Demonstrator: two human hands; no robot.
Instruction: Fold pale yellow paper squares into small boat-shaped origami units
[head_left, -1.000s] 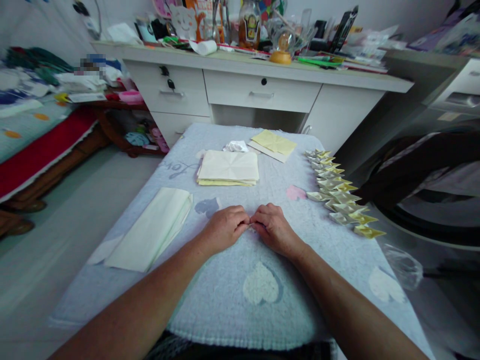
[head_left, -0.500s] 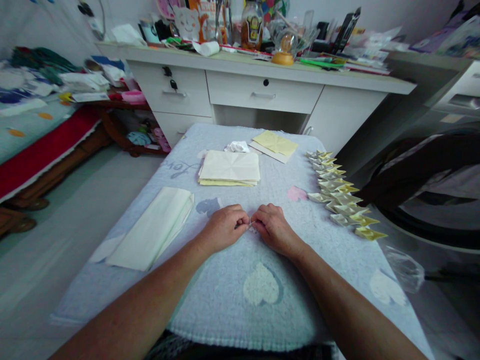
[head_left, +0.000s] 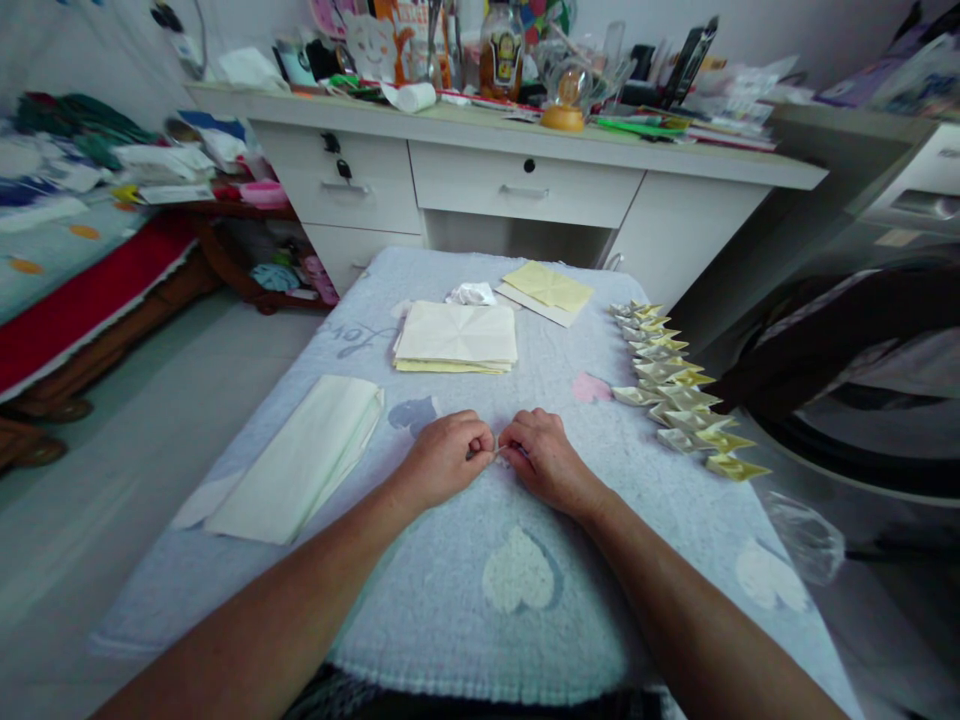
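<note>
Over the middle of the cloth-covered table, my left hand [head_left: 448, 455] and my right hand [head_left: 546, 460] meet fingertip to fingertip. Both are closed in a pinch on a small pale piece of paper [head_left: 498, 452], of which only a sliver shows; the fingers hide its shape. Beyond my hands lies a stack of white and yellow creased sheets [head_left: 459, 335]. A long folded bundle of pale paper [head_left: 300, 462] rests to the left. Rows of small folded paper boats [head_left: 679, 395], white and yellow, stand along the right side.
Two loose sheets [head_left: 547, 290] and a crumpled white tissue [head_left: 471, 293] lie at the table's far end. A white desk [head_left: 525, 190] with a cluttered top stands behind. A washing machine [head_left: 915, 220] is at the right, a bed [head_left: 82, 270] at the left.
My hands stay nearly in place, still pinching the small paper. The whole view has shifted very slightly; nothing else has visibly moved.
</note>
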